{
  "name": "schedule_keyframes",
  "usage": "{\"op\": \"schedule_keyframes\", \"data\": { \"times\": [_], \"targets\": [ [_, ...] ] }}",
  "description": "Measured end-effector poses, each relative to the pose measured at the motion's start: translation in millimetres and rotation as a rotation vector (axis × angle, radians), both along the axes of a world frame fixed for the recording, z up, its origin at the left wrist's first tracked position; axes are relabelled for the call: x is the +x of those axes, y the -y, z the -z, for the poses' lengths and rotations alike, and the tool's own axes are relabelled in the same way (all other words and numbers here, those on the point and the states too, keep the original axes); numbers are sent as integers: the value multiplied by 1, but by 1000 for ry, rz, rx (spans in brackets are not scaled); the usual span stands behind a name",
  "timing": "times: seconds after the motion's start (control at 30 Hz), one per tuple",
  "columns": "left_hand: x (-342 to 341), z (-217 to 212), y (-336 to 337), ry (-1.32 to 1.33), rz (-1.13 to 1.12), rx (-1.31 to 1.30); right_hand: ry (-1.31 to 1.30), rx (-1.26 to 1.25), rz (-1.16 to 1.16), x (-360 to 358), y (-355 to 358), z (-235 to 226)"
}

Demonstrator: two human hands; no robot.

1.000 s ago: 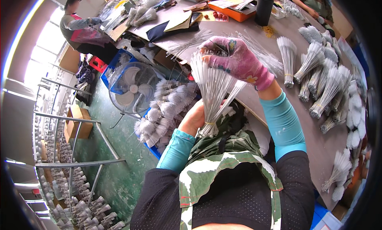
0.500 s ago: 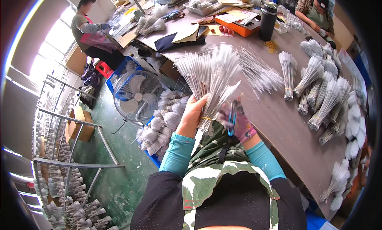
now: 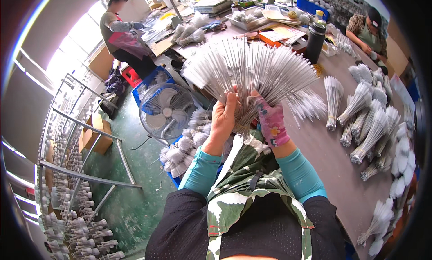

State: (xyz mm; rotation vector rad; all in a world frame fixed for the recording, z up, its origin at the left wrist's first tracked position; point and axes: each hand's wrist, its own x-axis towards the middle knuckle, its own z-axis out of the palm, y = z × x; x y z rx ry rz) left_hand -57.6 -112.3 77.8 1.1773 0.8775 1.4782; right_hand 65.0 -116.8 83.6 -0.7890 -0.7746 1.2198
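brushes [image 3: 245,68] fan out, held in fingers [image 3: 231,103] of bare left hand [image 3: 219,125] and gloved right hand [image 3: 273,125], beside the table's [image 3: 317,154] near edge.

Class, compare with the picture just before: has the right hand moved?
Yes: the right hand has moved forward, nearer the dark flask, and now touches the fanned brushes.
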Motion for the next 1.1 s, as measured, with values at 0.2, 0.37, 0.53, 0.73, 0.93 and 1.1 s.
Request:
{"op": "schedule_keyframes", "data": {
  "times": [0.2, 0.37, 0.53, 0.73, 0.93, 1.1],
  "targets": [
    [-9, -4, 7, 140, 165, 47, 76, 57, 2, 1, 10, -15],
    [-8, -1, 6, 138, 133, 30, -9, 0, -14, 1, 13, -16],
    [-4, -7, 11, 175, 121, -6, 14, 51, -22, 3, 10, -9],
    [-7, -1, 10, 203, 133, 2, -58, 98, -60, 2, 7, 7],
    [5, 2, 9, 294, 196, -102, -139, 143, -28, 7, 12, 9],
    [14, 1, 8, 351, 249, -115, -38, 106, -20, 21, 11, 7]
  ]
}}
